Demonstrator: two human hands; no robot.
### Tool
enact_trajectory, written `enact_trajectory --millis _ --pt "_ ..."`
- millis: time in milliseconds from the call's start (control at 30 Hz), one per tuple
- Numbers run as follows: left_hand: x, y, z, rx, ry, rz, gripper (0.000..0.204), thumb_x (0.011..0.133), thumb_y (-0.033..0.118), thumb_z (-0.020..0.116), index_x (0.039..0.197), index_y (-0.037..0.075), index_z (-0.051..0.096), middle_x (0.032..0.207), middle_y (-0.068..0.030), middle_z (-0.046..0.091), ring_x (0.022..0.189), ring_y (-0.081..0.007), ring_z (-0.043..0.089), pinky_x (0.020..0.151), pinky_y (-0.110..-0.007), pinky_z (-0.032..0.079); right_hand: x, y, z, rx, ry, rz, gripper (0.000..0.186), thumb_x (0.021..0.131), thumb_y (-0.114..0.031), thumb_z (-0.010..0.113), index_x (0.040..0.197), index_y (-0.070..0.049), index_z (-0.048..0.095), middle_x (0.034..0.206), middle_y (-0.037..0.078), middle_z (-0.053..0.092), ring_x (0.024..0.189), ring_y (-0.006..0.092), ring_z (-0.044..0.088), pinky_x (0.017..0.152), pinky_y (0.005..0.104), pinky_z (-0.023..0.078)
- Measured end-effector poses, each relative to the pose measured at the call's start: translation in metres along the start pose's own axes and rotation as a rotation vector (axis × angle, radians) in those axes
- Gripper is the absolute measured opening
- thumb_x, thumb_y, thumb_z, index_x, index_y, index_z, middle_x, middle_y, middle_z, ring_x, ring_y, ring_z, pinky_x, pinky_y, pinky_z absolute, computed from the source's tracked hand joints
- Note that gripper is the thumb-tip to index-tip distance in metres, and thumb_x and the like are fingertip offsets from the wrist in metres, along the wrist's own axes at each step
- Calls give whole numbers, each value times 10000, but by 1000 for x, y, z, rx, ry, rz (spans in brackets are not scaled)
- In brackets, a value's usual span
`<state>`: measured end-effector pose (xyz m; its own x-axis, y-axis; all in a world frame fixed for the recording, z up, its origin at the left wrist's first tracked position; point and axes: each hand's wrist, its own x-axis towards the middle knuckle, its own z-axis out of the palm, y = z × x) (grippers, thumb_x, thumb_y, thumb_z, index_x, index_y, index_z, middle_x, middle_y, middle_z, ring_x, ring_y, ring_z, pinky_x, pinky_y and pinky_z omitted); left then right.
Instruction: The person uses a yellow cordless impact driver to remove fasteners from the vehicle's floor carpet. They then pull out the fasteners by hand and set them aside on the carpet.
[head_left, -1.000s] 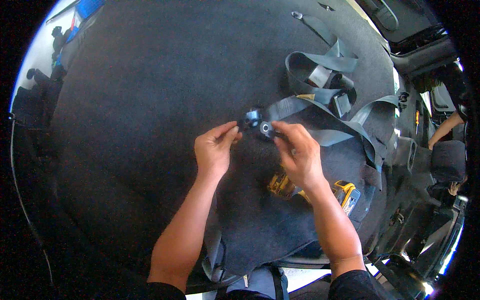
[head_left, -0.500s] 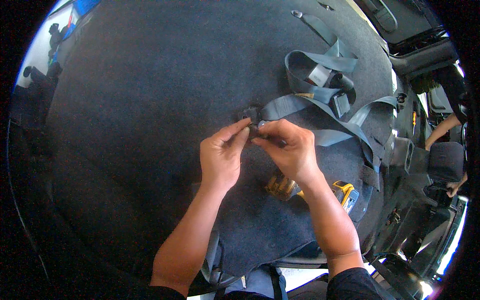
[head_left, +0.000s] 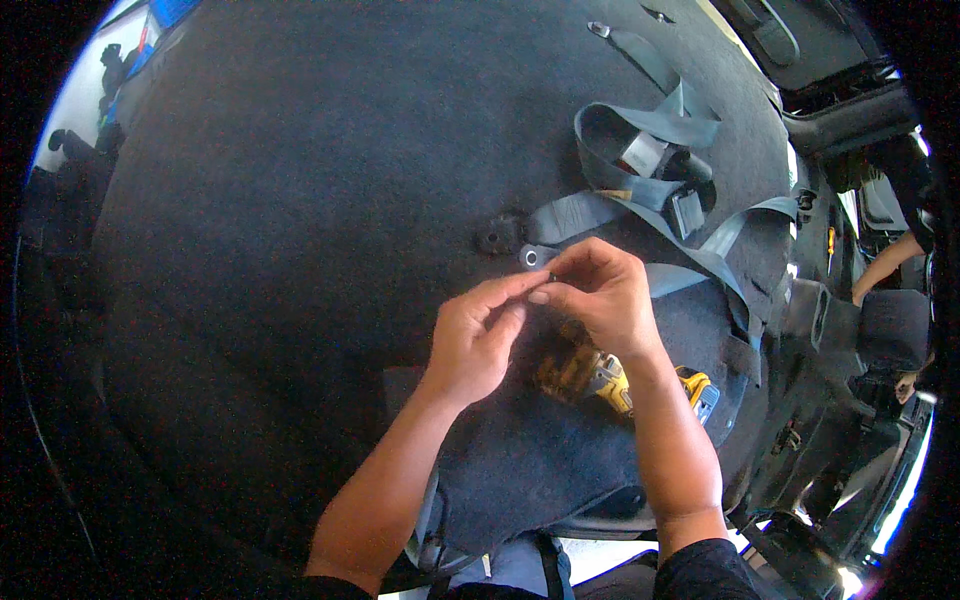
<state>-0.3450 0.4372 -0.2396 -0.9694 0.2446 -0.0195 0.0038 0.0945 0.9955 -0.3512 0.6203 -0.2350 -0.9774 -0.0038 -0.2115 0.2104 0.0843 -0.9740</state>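
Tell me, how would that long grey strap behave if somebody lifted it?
The grey strap would probably feel floppy, since it lies in loose loops and twists. Its shiny end piece might swing, as it looks stiffer than the webbing. Nothing looks brittle in the flat band, so it seems unlikely to break.

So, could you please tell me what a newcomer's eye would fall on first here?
Probably the left hand and right hand, close together near the middle of the view. Next, the grey seat belt, looped on the dark carpet beyond them and to the right. Then the yellow power tool, partly hidden behind the right forearm.
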Motion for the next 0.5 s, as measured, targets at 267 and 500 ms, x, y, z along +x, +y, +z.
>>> enact_trajectory --millis 267,500 --pt "23 -28 18 844 -24 285 441 811 219 740 1196 38 626 1207 -131 615 1238 -339 516 1021 -546 375 52 -15 -11 -57 142 42 229 833 -63 753 1028 43 696 818 63 708 712 114 641 638 248 501" --pt "-17 -37 16 580 -54 282 335 781 134 720 1105 72 662 1077 -115 631 1053 -328 591 898 -474 449 82 -12 1 -307 -143 160 299 838 -93 735 1104 38 692 894 116 725 810 170 681 741 321 540"
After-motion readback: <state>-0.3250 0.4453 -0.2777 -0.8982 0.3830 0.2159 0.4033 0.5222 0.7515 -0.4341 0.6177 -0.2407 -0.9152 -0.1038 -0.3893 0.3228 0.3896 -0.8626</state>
